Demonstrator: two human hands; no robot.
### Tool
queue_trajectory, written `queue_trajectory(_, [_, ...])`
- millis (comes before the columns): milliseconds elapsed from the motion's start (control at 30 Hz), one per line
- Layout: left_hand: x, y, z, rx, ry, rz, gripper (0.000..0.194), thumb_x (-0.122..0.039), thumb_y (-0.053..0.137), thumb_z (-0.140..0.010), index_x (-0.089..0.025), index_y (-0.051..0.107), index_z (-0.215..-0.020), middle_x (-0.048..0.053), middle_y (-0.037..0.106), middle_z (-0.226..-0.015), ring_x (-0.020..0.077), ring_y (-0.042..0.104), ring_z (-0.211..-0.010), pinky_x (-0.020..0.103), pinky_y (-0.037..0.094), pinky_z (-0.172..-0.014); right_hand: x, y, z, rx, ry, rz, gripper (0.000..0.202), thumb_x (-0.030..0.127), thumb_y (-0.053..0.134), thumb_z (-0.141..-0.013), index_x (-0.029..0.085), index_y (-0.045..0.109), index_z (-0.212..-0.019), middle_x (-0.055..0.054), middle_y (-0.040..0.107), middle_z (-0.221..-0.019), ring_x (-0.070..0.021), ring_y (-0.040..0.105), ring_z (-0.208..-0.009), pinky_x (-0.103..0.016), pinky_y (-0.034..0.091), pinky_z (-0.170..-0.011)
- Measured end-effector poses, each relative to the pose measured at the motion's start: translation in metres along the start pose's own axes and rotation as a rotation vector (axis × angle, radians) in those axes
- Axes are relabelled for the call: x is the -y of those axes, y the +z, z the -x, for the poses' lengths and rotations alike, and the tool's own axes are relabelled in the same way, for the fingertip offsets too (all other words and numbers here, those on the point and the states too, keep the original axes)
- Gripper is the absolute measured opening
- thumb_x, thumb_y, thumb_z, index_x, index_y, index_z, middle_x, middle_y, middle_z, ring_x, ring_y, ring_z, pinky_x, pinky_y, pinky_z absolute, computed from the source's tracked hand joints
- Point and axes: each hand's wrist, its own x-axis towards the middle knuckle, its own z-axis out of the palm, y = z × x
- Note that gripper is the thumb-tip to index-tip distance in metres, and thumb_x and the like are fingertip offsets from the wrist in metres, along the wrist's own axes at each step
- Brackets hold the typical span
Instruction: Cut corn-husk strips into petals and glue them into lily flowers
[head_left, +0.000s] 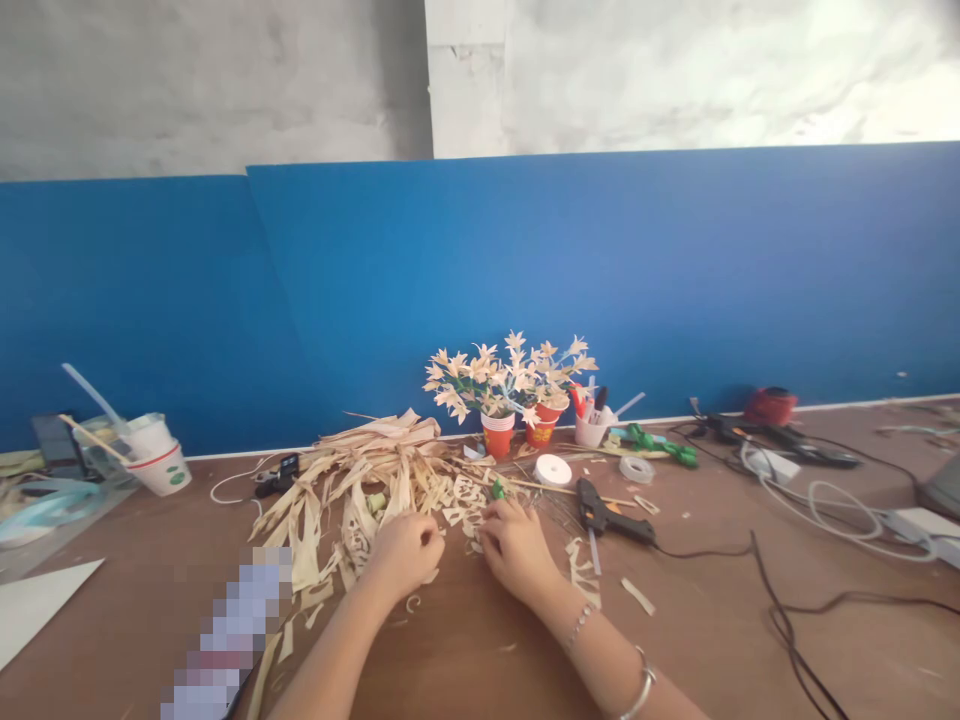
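Note:
Above the brown table, my left hand [407, 553] is closed, fingers curled in beside the heap of dried husk strips [337, 500]. A pale bit shows under its fingertips, too small to name. Opposite it, my right hand [517, 548] has its fingers bent inward at the edge of the cut husk scraps [463, 500]. Whatever lies under those fingers is hidden. A small green piece [498, 488] sits just beyond the right fingers. A narrow gap of table separates the two hands. Bracelets circle my right forearm.
Husk flowers [487, 375] stand in red cups [498, 436] at the back. To the right lie a black glue gun [611, 515], a white roll [553, 470], clear tape [636, 470] and cables [780, 610]. A blurred-out phone-like object [225, 640] and a white cup [161, 470] are left.

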Motion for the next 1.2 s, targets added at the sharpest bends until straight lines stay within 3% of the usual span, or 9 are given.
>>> queue_trajectory(133, [0.0, -0.003, 0.008, 0.2, 0.027, -0.094, 0.01, -0.019, 0.056, -0.065, -0.023, 0.065, -0.065, 0.002, 0.067, -0.072, 0.0205, 0.058, -0.077, 0.029, 0.04, -0.071, -0.002, 0.0, 0.0, -0.044, 0.037, -0.026, 0.016, 0.013, 0.055, -0.081, 0.02, 0.065, -0.071, -0.003, 0.064, -0.091, -0.0185, 0.053, -0.09, -0.031, 0.028, -0.075])
queue_trajectory(333, [-0.001, -0.005, 0.013, 0.256, 0.035, -0.133, 0.015, -0.015, 0.052, -0.07, -0.022, 0.065, -0.07, 0.006, 0.068, -0.08, 0.0227, 0.06, -0.083, 0.03, 0.041, -0.071, -0.003, 0.005, 0.0, -0.089, 0.012, -0.013, 0.015, 0.011, 0.054, -0.08, 0.02, 0.063, -0.071, -0.003, 0.063, -0.088, -0.0192, 0.053, -0.087, -0.031, 0.029, -0.073])
queue_trajectory(667, [-0.002, 0.005, 0.005, 0.094, 0.027, 0.109, 0.016, -0.013, 0.046, -0.08, -0.021, 0.059, -0.079, 0.002, 0.065, -0.081, 0.0171, 0.059, -0.08, 0.026, 0.041, -0.071, 0.005, 0.003, 0.003, -0.045, -0.127, -0.153, 0.013, 0.011, 0.056, -0.078, 0.022, 0.064, -0.081, -0.002, 0.063, -0.091, -0.0189, 0.053, -0.089, -0.031, 0.033, -0.078])
queue_trajectory(767, [0.0, 0.002, 0.004, 0.033, 0.038, 0.078, 0.023, -0.007, 0.045, -0.077, -0.021, 0.062, -0.084, 0.004, 0.065, -0.085, 0.0181, 0.058, -0.085, 0.028, 0.041, -0.077, 0.006, 0.003, 0.004, -0.027, -0.128, -0.149, 0.013, 0.011, 0.058, -0.077, 0.022, 0.064, -0.08, -0.001, 0.062, -0.091, -0.0181, 0.052, -0.088, -0.031, 0.032, -0.078])
queue_trajectory(900, [0.006, 0.001, 0.006, 0.062, 0.064, -0.001, 0.03, -0.002, 0.051, -0.068, -0.022, 0.064, -0.087, 0.005, 0.065, -0.091, 0.0207, 0.057, -0.092, 0.031, 0.039, -0.083, 0.003, 0.005, 0.003, -0.035, -0.118, -0.154, 0.013, 0.01, 0.058, -0.077, 0.021, 0.064, -0.081, -0.002, 0.063, -0.09, -0.0182, 0.052, -0.089, -0.031, 0.033, -0.08])
queue_trajectory(1033, [0.007, 0.007, 0.004, -0.006, 0.035, -0.096, 0.027, -0.008, 0.052, -0.074, -0.021, 0.065, -0.093, 0.006, 0.064, -0.094, 0.0231, 0.054, -0.098, 0.034, 0.038, -0.086, 0.002, 0.007, 0.003, -0.046, -0.117, -0.156, 0.014, 0.009, 0.056, -0.078, 0.021, 0.064, -0.081, -0.002, 0.063, -0.089, -0.0184, 0.053, -0.089, -0.031, 0.034, -0.08])
queue_trajectory(1200, [0.005, 0.015, -0.003, -0.061, 0.055, -0.188, 0.015, -0.02, 0.054, -0.08, -0.02, 0.069, -0.082, 0.008, 0.062, -0.09, 0.0264, 0.051, -0.096, 0.037, 0.039, -0.083, 0.002, 0.007, 0.003, -0.049, -0.113, -0.145, 0.014, 0.01, 0.057, -0.078, 0.021, 0.064, -0.08, -0.001, 0.063, -0.088, -0.0181, 0.053, -0.088, -0.031, 0.034, -0.081])
